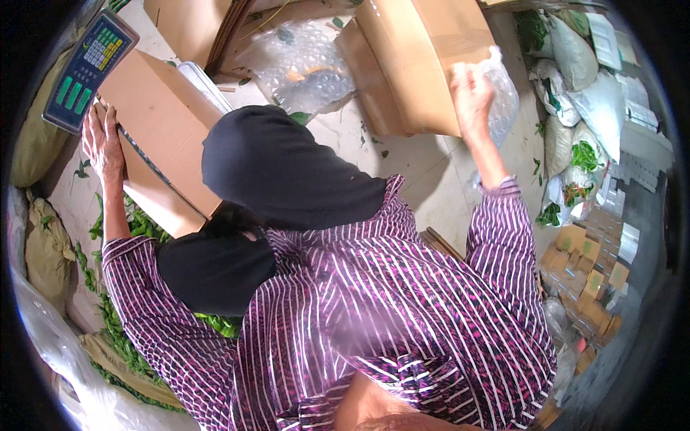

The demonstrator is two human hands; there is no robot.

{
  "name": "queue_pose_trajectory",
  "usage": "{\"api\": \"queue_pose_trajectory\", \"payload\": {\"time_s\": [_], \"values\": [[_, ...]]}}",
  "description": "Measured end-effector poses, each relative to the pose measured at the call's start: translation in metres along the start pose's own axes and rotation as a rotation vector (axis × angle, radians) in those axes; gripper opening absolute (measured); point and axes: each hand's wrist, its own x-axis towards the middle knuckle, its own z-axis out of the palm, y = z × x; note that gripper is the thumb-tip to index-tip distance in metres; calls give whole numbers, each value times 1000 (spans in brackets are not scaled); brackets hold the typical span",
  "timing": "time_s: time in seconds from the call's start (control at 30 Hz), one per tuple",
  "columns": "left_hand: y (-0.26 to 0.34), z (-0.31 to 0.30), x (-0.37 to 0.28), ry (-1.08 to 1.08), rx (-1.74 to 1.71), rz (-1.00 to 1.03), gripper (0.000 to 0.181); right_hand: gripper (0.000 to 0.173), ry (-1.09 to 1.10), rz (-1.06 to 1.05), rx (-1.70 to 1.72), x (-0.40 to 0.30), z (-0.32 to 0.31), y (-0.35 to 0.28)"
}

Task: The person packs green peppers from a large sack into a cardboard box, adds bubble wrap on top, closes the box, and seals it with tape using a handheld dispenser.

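My left hand [102, 141] lies with its fingers apart against the left edge of a cardboard box [161, 124], just below a scale's keypad and display panel [89, 70]. At the upper right, my right hand [472, 97] is closed on clear plastic film [502, 89], beside the edge of a large open cardboard carton [420, 70]. The carton stands tilted on the floor. Its inside is mostly hidden, and my fingertips are hard to make out.
Clear bubble film [302, 64] lies on the tiled floor by the carton. Another cardboard box [186, 27] stands at the top. Green peppers [113, 318] spread along the left beside cloth sacks [51, 248]. White sacks [571, 54] and stacked small cartons [585, 258] line the right.
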Motion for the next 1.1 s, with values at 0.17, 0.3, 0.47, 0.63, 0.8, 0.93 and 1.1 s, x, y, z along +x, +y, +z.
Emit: {"api": "queue_pose_trajectory", "payload": {"time_s": [0.17, 0.3, 0.47, 0.63, 0.8, 0.93, 1.1], "values": [[-8, -21, 0, -7, 26, -2, 46, 19, -786, 376, 476, -96, 90, -74], [-11, -28, -7, -5, -34, -40, 44, 13, -777, 807, 793, -109, 187, -18], [3, -12, 11, -1, -130, 12, 41, 25, -813, 1254, 807, -177, 285, 81], [7, -38, 4, -68, -131, -171, 43, 48, -553, 816, 417, -145, 297, 74], [26, -49, 19, -155, -408, -541, 73, 30, -545, 1223, 838, -94, 310, 97], [27, -53, 23, -160, -428, -530, 71, 23, -570, 1281, 816, -59, 336, 111], [26, -57, 17, -178, -409, -561, 71, 17, -777, 1087, 879, -12, 329, 74]]}}
